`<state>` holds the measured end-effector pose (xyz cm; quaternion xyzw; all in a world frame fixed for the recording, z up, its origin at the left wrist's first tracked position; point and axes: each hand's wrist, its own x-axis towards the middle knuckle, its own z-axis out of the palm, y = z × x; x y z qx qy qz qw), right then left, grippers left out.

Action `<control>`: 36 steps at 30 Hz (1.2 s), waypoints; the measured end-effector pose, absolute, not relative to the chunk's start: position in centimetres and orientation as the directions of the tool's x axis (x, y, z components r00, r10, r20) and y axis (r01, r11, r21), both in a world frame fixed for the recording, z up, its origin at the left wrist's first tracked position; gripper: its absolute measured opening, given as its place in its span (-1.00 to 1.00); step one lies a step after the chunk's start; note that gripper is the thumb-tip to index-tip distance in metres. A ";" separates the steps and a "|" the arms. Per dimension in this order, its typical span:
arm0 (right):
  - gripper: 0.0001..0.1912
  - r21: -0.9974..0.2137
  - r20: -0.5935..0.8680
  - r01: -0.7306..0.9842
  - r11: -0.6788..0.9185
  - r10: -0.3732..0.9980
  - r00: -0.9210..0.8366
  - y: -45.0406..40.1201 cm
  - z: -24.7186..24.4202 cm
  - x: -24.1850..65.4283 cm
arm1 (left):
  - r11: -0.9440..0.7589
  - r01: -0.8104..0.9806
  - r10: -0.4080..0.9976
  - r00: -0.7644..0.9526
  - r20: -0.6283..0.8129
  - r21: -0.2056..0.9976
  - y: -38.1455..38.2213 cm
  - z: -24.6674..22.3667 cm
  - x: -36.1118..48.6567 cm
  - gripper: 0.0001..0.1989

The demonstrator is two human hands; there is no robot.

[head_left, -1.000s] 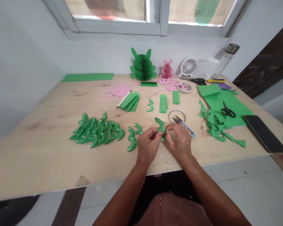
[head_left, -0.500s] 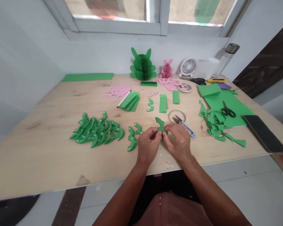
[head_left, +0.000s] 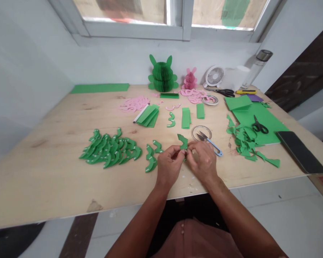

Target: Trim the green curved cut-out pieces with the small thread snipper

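Between both hands is a small curved green paper cutout (head_left: 183, 142), its upper end showing above the fingertips. My left hand (head_left: 170, 161) is closed, pinching it from the left. From the right, my right hand (head_left: 202, 157) is closed on the same piece, and the fingers hide its lower part. Several more green cutouts (head_left: 150, 163) with white strips lie just left of my left hand. Beyond my right hand rest blue-handled snips (head_left: 214, 146) across a clear tape roll (head_left: 195, 128).
A heap of green cutouts (head_left: 111, 150) covers the left middle. Green scraps (head_left: 244, 141), black scissors (head_left: 260, 125) and a phone (head_left: 298, 151) lie at the right. Folded green paper (head_left: 150, 116) and pink cutouts (head_left: 134, 104) sit farther back. Paper figures (head_left: 163, 77) and a fan (head_left: 214, 76) stand by the wall.
Both hands stay almost in place around the green cutout, with only slight finger movement. Everything else on the table looks the same.
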<state>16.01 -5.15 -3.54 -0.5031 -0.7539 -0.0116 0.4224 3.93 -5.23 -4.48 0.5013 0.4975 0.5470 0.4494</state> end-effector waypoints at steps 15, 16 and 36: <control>-0.88 -0.671 0.515 0.656 0.346 0.854 0.076 -5.0 -3.5 16.6 | 0.016 -0.241 0.987 -0.152 -0.054 0.970 -5.2 -3.5 4.1 -0.92; -0.84 -0.695 0.503 0.625 0.355 0.862 0.069 -5.0 -3.3 16.7 | 0.017 -0.250 0.986 -0.155 -0.057 0.968 -5.2 -3.5 4.1 -0.92; -0.92 -0.901 0.256 0.373 0.223 0.966 0.039 -4.9 -2.7 16.5 | 0.053 -0.268 0.991 -0.107 -0.084 0.962 -5.2 -3.5 4.0 -0.92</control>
